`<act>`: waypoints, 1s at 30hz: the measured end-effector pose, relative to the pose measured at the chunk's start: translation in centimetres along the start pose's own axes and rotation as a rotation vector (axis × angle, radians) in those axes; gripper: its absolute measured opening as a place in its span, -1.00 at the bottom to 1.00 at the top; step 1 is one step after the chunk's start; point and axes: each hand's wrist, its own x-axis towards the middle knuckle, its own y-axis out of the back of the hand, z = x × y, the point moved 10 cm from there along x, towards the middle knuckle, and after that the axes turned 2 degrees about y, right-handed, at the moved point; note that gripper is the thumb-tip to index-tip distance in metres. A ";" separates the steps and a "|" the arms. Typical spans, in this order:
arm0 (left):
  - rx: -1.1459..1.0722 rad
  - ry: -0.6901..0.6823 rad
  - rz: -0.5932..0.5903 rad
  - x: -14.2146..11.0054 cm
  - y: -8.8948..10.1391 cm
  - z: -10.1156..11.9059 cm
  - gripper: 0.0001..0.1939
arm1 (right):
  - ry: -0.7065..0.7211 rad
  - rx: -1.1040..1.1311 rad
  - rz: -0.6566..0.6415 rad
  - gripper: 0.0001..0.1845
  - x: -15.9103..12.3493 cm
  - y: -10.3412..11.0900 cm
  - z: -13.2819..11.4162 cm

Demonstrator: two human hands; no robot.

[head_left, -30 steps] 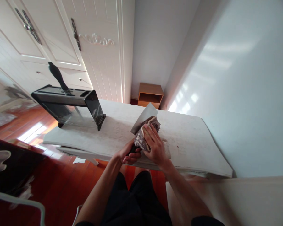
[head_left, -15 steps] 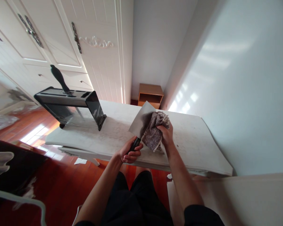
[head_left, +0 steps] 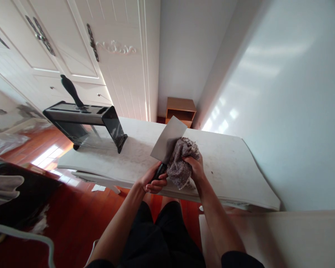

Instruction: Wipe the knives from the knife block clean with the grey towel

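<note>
bright patches glare off the wall [head_left: 281,111] and the otherwise dim red floor [head_left: 80,223].

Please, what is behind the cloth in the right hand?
Around the cloth, the white tabletop shows behind. A cleaver shows at the cloth's left side; whether its blade continues behind cannot be seen. Some fingers of the right hand are covered too.

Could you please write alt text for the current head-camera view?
A person's left hand holds a cleaver by its black handle; the right hand holds a crumpled grey-brown cloth beside the blade, over a white table. A knife block stands on it, at left.
</note>
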 end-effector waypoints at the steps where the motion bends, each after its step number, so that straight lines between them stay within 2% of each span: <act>1: -0.011 -0.004 -0.002 -0.1 0.1 0.0 -0.40 | -0.007 -0.012 -0.040 -0.59 -0.4 -0.4 0.3; 4: -0.033 -0.010 0.005 -0.3 0.3 0.0 -0.38 | -0.024 -0.063 -0.133 -0.59 -1.3 -1.1 0.7; 7: -0.035 -0.010 0.040 -0.3 0.5 0.1 -0.37 | -0.030 -0.111 -0.166 -0.57 -1.8 -1.2 0.6; 13: 0.030 -0.021 0.063 -0.1 0.2 0.1 -0.35 | -0.010 -0.175 -0.330 -0.36 -3.1 -2.0 -0.3; 18: 0.086 0.025 0.050 0.0 0.0 -0.5 -0.36 | -0.034 -0.243 -0.413 -0.42 -4.1 -1.9 -0.5; 21: 0.104 0.034 0.036 0.1 -0.1 -0.6 -0.38 | -0.043 -0.230 -0.366 -0.44 -4.3 -1.5 -0.5; 25: 0.124 0.027 0.050 0.4 -0.2 -0.4 -0.39 | -0.042 -0.099 -0.169 -0.44 -4.0 0.2 -0.2; 30: 0.161 0.016 0.046 0.7 -0.5 -0.4 -0.41 | -0.089 0.067 0.079 -0.74 -3.5 3.3 1.2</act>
